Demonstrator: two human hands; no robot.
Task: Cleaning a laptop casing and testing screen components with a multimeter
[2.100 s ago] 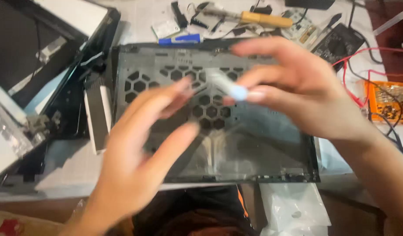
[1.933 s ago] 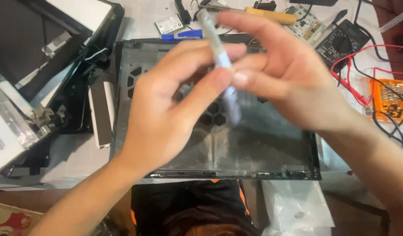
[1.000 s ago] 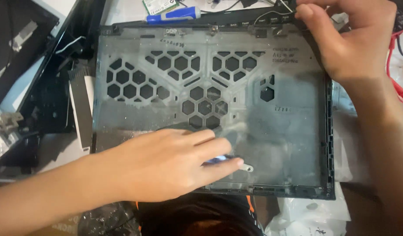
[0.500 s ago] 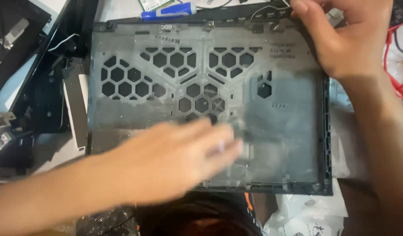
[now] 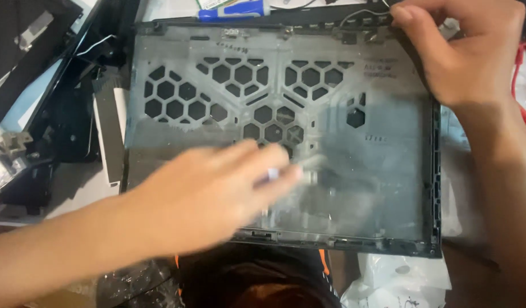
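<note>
A dark grey laptop cover panel point(image 5: 377, 148) with honeycomb cut-outs lies flat in front of me, its inner side up. My left hand point(image 5: 211, 199) is over the panel's lower middle, blurred by motion. It grips a slim white and pale-blue stick-like tool point(image 5: 308, 171) whose tip rests on the panel surface. What kind of tool it is stays unclear in the blur. My right hand point(image 5: 462, 51) clamps the panel's top right corner, fingers curled over the edge.
Black laptop parts point(image 5: 29, 68) and a grey metal strip point(image 5: 109, 131) lie to the left. A blue pen-like object point(image 5: 234, 10) sits past the panel's top edge. Red wires point(image 5: 522, 85) run at the far right. A white plastic bag point(image 5: 400, 279) lies bottom right.
Two seconds ago both hands held the tool above the panel. Since then my right hand went to the top right corner. My left hand now moves the tool over the lower panel.
</note>
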